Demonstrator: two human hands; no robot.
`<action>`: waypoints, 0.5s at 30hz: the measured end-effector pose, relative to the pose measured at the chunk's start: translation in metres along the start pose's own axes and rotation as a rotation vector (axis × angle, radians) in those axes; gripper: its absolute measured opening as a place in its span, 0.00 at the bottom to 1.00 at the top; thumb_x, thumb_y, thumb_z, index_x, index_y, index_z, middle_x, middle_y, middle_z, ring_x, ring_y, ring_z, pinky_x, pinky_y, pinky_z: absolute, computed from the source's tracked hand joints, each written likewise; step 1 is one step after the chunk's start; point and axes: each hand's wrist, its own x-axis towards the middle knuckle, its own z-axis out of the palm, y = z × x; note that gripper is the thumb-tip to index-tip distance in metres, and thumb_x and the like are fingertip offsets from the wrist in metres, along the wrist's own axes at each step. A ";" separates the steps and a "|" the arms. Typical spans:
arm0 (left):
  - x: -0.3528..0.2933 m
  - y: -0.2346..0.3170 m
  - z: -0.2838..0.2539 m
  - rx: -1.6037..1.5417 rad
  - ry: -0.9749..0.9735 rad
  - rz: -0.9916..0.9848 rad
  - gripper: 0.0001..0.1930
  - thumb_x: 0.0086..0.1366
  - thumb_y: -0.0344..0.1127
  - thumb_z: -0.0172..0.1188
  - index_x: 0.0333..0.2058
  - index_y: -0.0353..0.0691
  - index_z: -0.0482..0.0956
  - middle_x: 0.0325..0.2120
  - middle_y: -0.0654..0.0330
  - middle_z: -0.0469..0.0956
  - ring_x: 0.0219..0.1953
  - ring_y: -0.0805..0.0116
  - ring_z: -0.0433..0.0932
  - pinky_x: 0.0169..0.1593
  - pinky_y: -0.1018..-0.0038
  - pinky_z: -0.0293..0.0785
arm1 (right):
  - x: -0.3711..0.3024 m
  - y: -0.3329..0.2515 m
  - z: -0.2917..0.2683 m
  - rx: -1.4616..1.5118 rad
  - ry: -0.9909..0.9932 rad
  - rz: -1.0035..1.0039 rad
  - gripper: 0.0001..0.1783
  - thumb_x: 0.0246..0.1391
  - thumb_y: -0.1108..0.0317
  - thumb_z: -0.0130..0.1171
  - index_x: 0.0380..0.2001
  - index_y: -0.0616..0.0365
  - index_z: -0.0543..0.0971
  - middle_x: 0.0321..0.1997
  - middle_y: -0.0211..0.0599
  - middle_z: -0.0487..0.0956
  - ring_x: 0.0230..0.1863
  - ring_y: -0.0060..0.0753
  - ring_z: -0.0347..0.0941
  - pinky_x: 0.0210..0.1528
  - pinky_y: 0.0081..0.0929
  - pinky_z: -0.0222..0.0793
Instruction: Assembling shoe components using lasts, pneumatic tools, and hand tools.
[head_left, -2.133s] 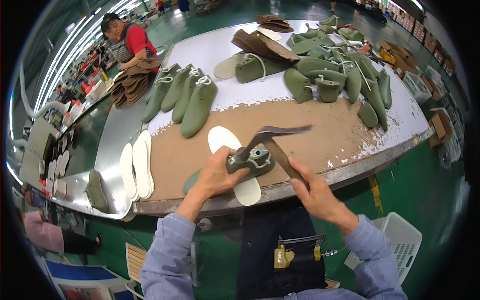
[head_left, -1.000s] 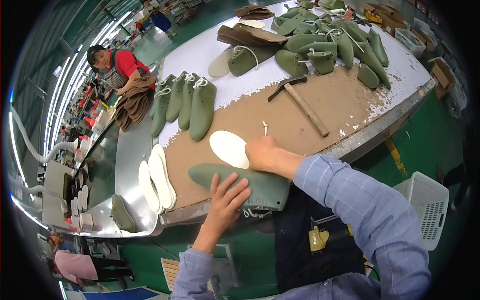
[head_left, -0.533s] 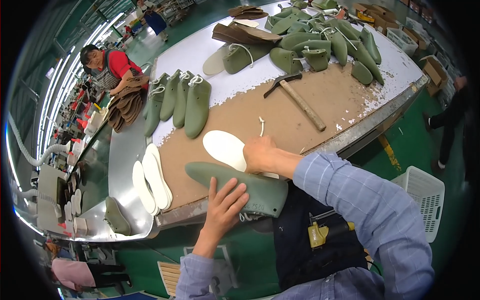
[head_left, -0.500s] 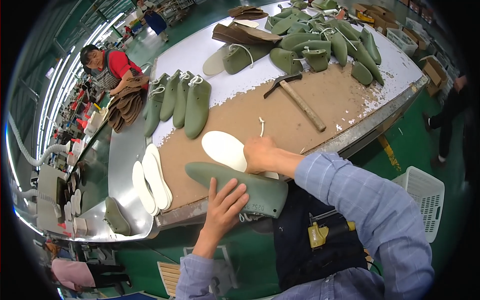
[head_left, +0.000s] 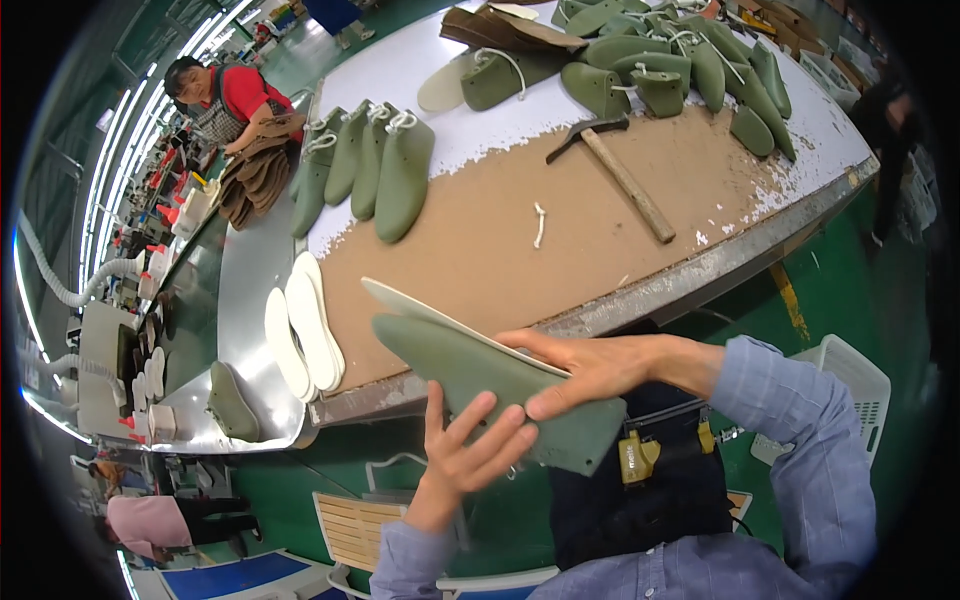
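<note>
A green shoe last (head_left: 430, 355) is held sideways over the table's front edge, toe to the left. My left hand (head_left: 472, 442) grips it from below, fingers spread along its side. A cream insole (head_left: 424, 307) lies along the sole of the last, close at the heel end and standing a little apart at the toe. My right hand (head_left: 605, 372) is closed over the heel part, thumb on the last's side and fingers on the insole. A short white cord (head_left: 540, 226) lies on the table beyond.
A hammer (head_left: 628, 185) lies on the brown tabletop (head_left: 470, 240). Several upright lasts (head_left: 403, 185) stand at left, near loose cream insoles (head_left: 308, 320). More lasts (head_left: 640, 60) are heaped at the back. A person (head_left: 240, 100) in red stands across the table, holding brown pieces.
My right hand has come from the table to the last's heel. The insole, lying on the table before, is now against the last's sole. The white cord has been let go.
</note>
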 end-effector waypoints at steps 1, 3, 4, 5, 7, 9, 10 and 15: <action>0.003 0.012 -0.005 -0.029 0.013 0.001 0.15 0.54 0.37 0.65 0.42 0.56 0.80 0.47 0.71 0.77 0.56 0.63 0.70 0.61 0.36 0.55 | -0.015 -0.004 0.008 0.029 0.012 0.019 0.47 0.54 0.51 0.60 0.68 0.57 0.47 0.58 0.47 0.67 0.56 0.37 0.66 0.57 0.31 0.64; 0.025 0.040 -0.034 -0.016 -0.160 -0.017 0.17 0.55 0.38 0.65 0.45 0.57 0.79 0.47 0.71 0.77 0.55 0.63 0.71 0.62 0.42 0.58 | -0.043 -0.005 0.013 -0.019 0.083 0.013 0.41 0.53 0.58 0.62 0.65 0.50 0.54 0.53 0.46 0.69 0.52 0.40 0.69 0.54 0.34 0.65; 0.028 0.053 -0.053 -0.140 -0.348 0.062 0.17 0.55 0.39 0.64 0.46 0.57 0.79 0.47 0.70 0.77 0.54 0.63 0.72 0.62 0.47 0.60 | -0.056 -0.003 0.011 -0.356 0.109 -0.025 0.39 0.50 0.61 0.64 0.64 0.46 0.58 0.54 0.46 0.67 0.53 0.44 0.68 0.54 0.37 0.65; 0.030 0.066 -0.067 -0.270 -0.535 0.138 0.18 0.56 0.39 0.63 0.47 0.56 0.78 0.48 0.70 0.77 0.54 0.63 0.73 0.63 0.53 0.61 | -0.067 0.000 0.012 -0.689 0.127 -0.059 0.39 0.47 0.64 0.66 0.62 0.42 0.62 0.55 0.46 0.65 0.53 0.47 0.67 0.54 0.40 0.64; 0.041 0.099 -0.073 -0.278 -0.292 0.098 0.17 0.57 0.40 0.62 0.47 0.55 0.78 0.48 0.67 0.77 0.54 0.63 0.74 0.62 0.61 0.64 | -0.079 0.008 0.016 -1.143 0.152 -0.157 0.32 0.42 0.64 0.67 0.54 0.33 0.70 0.49 0.43 0.67 0.46 0.41 0.68 0.46 0.35 0.64; 0.048 0.109 -0.032 -0.279 -0.315 -0.116 0.25 0.49 0.48 0.71 0.46 0.54 0.75 0.50 0.60 0.75 0.58 0.54 0.69 0.63 0.53 0.59 | -0.086 0.032 0.014 -1.349 0.066 -0.204 0.33 0.38 0.64 0.68 0.52 0.35 0.70 0.48 0.42 0.68 0.45 0.41 0.68 0.45 0.35 0.64; 0.050 0.103 0.006 -0.319 -0.377 -0.243 0.28 0.51 0.50 0.68 0.50 0.49 0.74 0.55 0.56 0.69 0.59 0.48 0.66 0.61 0.49 0.60 | -0.092 0.055 0.010 -1.464 0.088 -0.219 0.33 0.35 0.63 0.68 0.49 0.36 0.71 0.47 0.42 0.68 0.44 0.42 0.68 0.45 0.36 0.64; -0.020 0.098 0.143 -0.414 -0.539 -0.583 0.48 0.45 0.60 0.67 0.60 0.38 0.61 0.53 0.53 0.69 0.53 0.52 0.68 0.55 0.53 0.59 | -0.115 0.137 0.004 -1.424 0.159 -0.182 0.23 0.37 0.62 0.64 0.41 0.45 0.74 0.52 0.45 0.69 0.47 0.42 0.67 0.47 0.37 0.63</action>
